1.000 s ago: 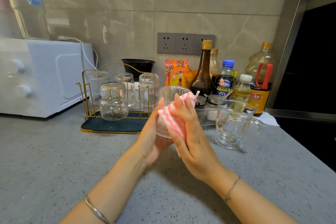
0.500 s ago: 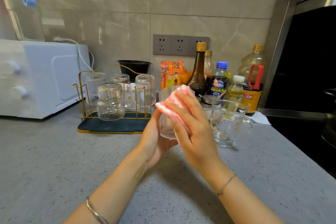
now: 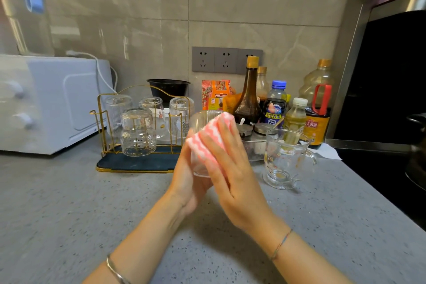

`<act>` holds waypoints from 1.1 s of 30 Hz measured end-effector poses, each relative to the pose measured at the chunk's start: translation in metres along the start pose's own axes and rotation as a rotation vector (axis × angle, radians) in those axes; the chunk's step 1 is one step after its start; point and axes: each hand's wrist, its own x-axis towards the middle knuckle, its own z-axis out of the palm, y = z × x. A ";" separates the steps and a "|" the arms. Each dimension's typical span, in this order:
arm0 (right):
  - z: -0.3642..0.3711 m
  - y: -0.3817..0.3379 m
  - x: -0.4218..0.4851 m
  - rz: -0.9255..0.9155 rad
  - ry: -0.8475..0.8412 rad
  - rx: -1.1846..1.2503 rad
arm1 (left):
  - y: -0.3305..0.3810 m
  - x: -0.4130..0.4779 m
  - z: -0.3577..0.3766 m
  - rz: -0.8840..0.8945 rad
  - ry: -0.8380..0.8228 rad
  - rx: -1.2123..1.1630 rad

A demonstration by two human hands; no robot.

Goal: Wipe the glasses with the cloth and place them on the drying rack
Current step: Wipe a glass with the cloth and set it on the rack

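A ribbed clear glass (image 3: 201, 120) is held above the grey counter, cupped from the left and below by my left hand (image 3: 186, 182). My right hand (image 3: 232, 168) presses a pink-and-white patterned cloth (image 3: 208, 138) against the glass's near side, fingers nearly straight over the cloth. Most of the glass is hidden behind the cloth and hands. The gold wire drying rack (image 3: 136, 163) with a dark base stands to the left and holds several upturned glasses (image 3: 137, 132). A clear handled glass mug (image 3: 285, 159) stands upright on the counter at the right.
A white microwave (image 3: 46, 104) sits at the far left. Sauce and oil bottles (image 3: 249, 97), snack packets and lidded jars line the wall behind the mug. A black stove top (image 3: 380, 168) with a dark pot lies at the right edge. A black bowl (image 3: 168, 87) stands behind the rack.
The cloth under my right hand has slid round the glass, and the glass has turned more upright in my left hand. The view has shifted slightly.
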 end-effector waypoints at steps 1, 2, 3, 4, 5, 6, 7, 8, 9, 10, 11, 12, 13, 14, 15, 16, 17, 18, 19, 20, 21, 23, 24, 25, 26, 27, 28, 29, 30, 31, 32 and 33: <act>0.002 -0.002 -0.001 -0.015 -0.006 -0.009 | 0.001 0.000 -0.001 -0.011 0.001 0.000; 0.002 -0.002 -0.001 -0.013 -0.003 -0.012 | 0.003 -0.001 0.000 -0.023 0.002 0.004; 0.002 -0.002 -0.001 -0.007 0.009 -0.014 | 0.005 -0.003 0.001 -0.032 -0.006 0.009; 0.001 -0.003 0.001 0.001 0.030 -0.017 | 0.006 -0.005 0.004 -0.038 -0.010 0.018; -0.002 -0.003 0.004 0.012 0.060 -0.015 | 0.008 -0.007 0.007 -0.037 -0.018 0.026; -0.005 -0.004 0.008 0.034 0.094 0.004 | 0.009 -0.009 0.011 -0.034 -0.022 0.028; -0.010 -0.005 0.012 0.072 0.128 0.039 | 0.010 -0.012 0.015 -0.037 -0.022 0.024; -0.016 -0.007 0.018 0.110 0.155 0.087 | 0.013 -0.015 0.019 -0.043 -0.025 0.019; -0.022 -0.008 0.023 0.145 0.161 0.134 | 0.014 -0.017 0.022 -0.048 -0.028 0.009; -0.027 -0.009 0.027 0.170 0.154 0.174 | 0.015 -0.018 0.023 -0.050 -0.038 -0.011; -0.032 -0.013 0.031 0.175 0.139 0.201 | 0.020 -0.021 0.027 -0.043 -0.054 -0.028; -0.035 -0.016 0.032 0.167 0.129 0.206 | 0.022 -0.023 0.029 -0.037 -0.067 -0.048; -0.036 -0.019 0.032 0.155 0.123 0.199 | 0.024 -0.025 0.031 -0.031 -0.076 -0.054; -0.038 -0.024 0.033 0.137 0.116 0.179 | 0.028 -0.028 0.034 -0.019 -0.077 -0.046; -0.040 -0.028 0.034 0.116 0.110 0.152 | 0.031 -0.031 0.036 -0.005 -0.073 -0.023; -0.041 -0.031 0.033 0.097 0.107 0.129 | 0.033 -0.033 0.038 0.005 -0.071 0.005; -0.042 -0.033 0.032 0.084 0.106 0.118 | 0.035 -0.035 0.040 0.015 -0.066 0.026; -0.043 -0.037 0.031 0.078 0.104 0.121 | 0.039 -0.038 0.042 0.028 -0.062 0.037; -0.042 -0.040 0.028 0.077 0.098 0.134 | 0.042 -0.040 0.044 0.042 -0.058 0.043; -0.041 -0.044 0.023 0.071 0.087 0.148 | 0.046 -0.040 0.044 0.052 -0.061 0.040; -0.038 -0.049 0.016 0.055 0.071 0.149 | 0.051 -0.041 0.044 0.055 -0.062 0.035; -0.033 -0.054 0.002 0.006 0.051 0.122 | 0.058 -0.041 0.043 0.025 -0.073 0.020; -0.033 -0.055 -0.002 -0.010 0.050 0.112 | 0.061 -0.042 0.043 0.007 -0.086 0.018; -0.033 -0.056 -0.003 -0.015 0.055 0.104 | 0.062 -0.042 0.042 -0.005 -0.099 0.016; -0.035 -0.057 -0.001 -0.016 0.060 0.096 | 0.062 -0.043 0.042 -0.006 -0.115 0.010; -0.036 -0.059 0.004 -0.004 0.064 0.096 | 0.062 -0.044 0.042 0.000 -0.127 0.004; -0.038 -0.061 0.010 0.020 0.068 0.109 | 0.063 -0.045 0.042 0.007 -0.127 0.002; -0.039 -0.061 0.017 0.051 0.077 0.139 | 0.063 -0.047 0.042 0.017 -0.119 0.003; -0.042 -0.062 0.024 0.080 0.091 0.169 | 0.062 -0.048 0.043 0.022 -0.108 0.008; -0.045 -0.062 0.033 0.099 0.110 0.186 | 0.062 -0.050 0.043 0.020 -0.105 0.010; -0.049 -0.063 0.040 0.110 0.127 0.194 | 0.061 -0.051 0.043 0.009 -0.106 0.004; -0.053 -0.063 0.047 0.117 0.135 0.204 | 0.060 -0.052 0.043 -0.007 -0.111 -0.011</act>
